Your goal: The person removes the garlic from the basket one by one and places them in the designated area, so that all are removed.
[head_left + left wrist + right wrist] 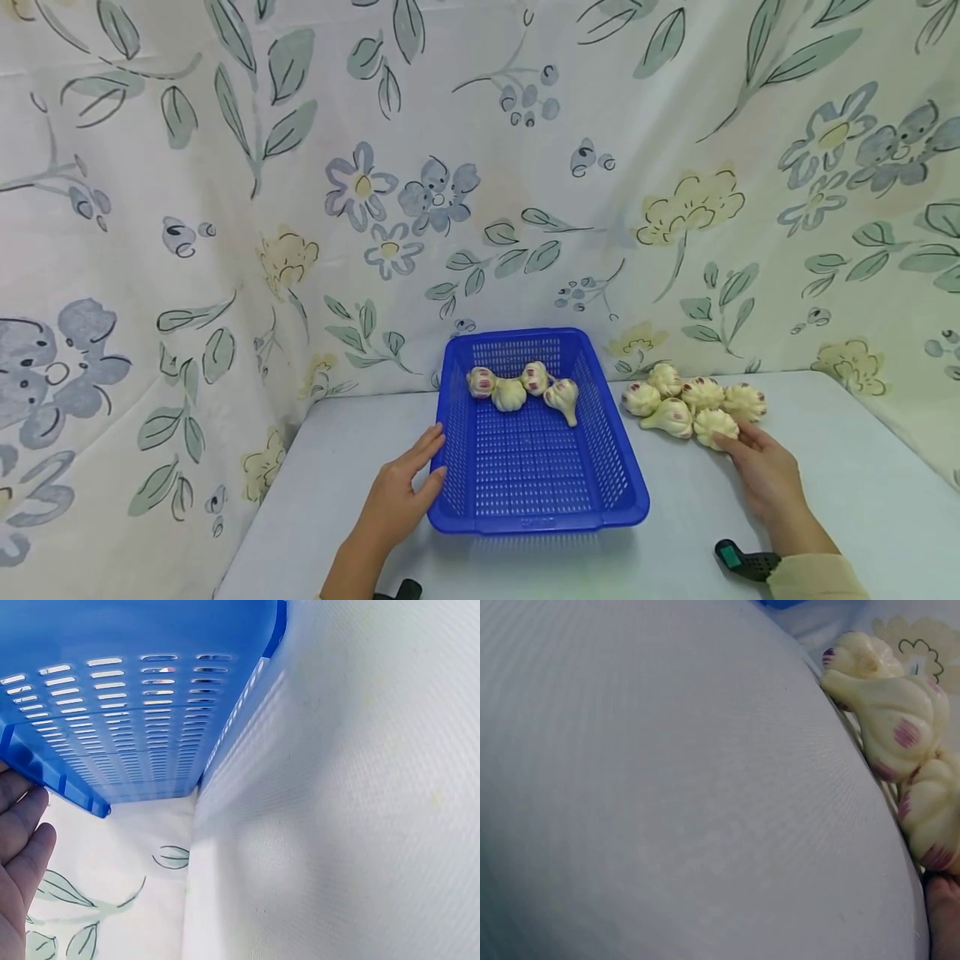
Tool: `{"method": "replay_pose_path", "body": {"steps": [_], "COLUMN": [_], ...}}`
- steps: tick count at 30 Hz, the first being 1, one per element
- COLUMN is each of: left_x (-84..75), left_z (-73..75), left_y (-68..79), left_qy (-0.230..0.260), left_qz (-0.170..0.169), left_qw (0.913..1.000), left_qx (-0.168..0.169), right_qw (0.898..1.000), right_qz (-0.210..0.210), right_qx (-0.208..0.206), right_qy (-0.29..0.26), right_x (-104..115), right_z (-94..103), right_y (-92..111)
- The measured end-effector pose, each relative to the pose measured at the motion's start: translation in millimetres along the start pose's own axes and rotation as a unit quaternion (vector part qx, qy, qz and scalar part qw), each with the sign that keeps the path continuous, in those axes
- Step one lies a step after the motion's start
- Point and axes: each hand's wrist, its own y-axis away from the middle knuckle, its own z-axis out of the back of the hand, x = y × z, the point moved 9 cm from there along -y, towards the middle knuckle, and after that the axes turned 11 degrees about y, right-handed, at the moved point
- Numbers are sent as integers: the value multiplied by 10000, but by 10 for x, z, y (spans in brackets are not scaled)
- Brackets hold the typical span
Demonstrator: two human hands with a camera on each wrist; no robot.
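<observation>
pinching a garlic bulb (716,427) to the right of the blue basket (525,475), the right hand (767,475) has thumb and fingers at its near side; the left hand (401,492), fingers loosely extended, touches the basket's left rim. the bulb should prove light, stiff and a little slippery, hardly fragile, best gripped round its widest part. it looks cream, glossy and ribbed, with purple streaks.

Possible lettering (538,523) on the blue basket (534,475) is unreadable.
</observation>
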Motion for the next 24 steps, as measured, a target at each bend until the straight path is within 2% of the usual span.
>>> {"method": "replay_pose_path", "body": {"steps": [9,17,24], "left_x": [15,9,25], "left_z": [-5,-3,-4], "left_y": [6,3,-1], "left_qy": [5,-40,-27], "left_qz": [-104,-122,-65], "left_qw": [9999,9999,10000], "left_qx": [-42,-68,-26], "right_qw": [9999,9995,9995], "right_qz": [-78,-134,-110], "right_qx": [-96,-100,-72], "right_qy": [-27,-281,-279], "right_x": [-19,-21,3], "right_z": [6,3,12], "right_y": [-22,-10,-12]}}
